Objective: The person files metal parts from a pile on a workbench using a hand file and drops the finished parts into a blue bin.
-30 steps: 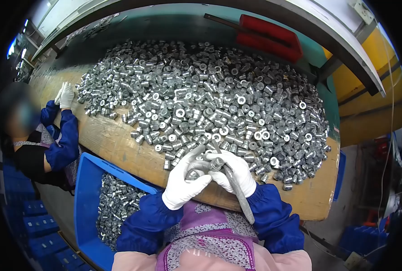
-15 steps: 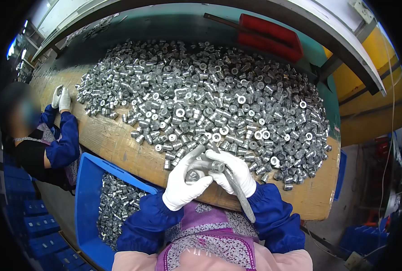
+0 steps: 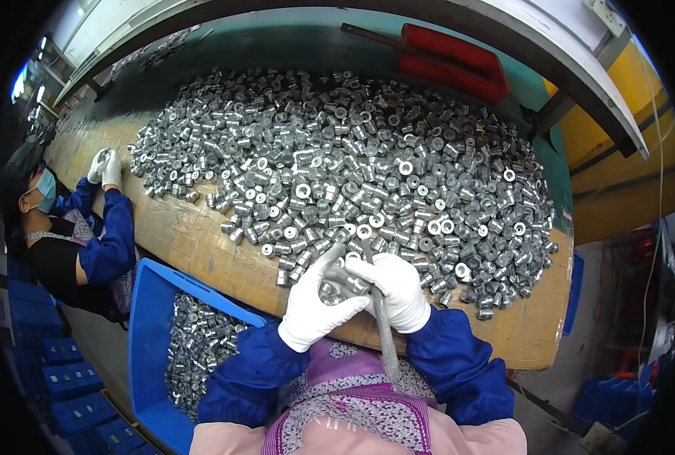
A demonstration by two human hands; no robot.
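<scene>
My left hand (image 3: 313,307), in a white glove, is closed around small silvery metal fittings. One fitting (image 3: 358,285) lies between the two hands, by my left fingertips, and another fitting (image 3: 328,290) sits in the left palm. My right hand (image 3: 399,292), also gloved, grips a long grey tool with a narrow blade-like tip and a thicker handle (image 3: 386,341) that hangs toward my apron. The tool's upper end is beside the fitting; contact cannot be made out. Just beyond my fingers spreads a large pile of metal fittings (image 3: 337,163) on the cardboard-covered table (image 3: 201,246).
A blue bin (image 3: 142,334) holding more fittings stands below the table edge on my left. At the far left, a masked co-worker's gloved hands (image 3: 106,168) are at the table. A red tray (image 3: 455,64) lies at the back, under an overhead shelf (image 3: 489,26).
My right hand has turned, swinging the tool's handle leftward and more upright. The fitting between my hands has shifted slightly down and left. The co-worker's hands have come closer together.
</scene>
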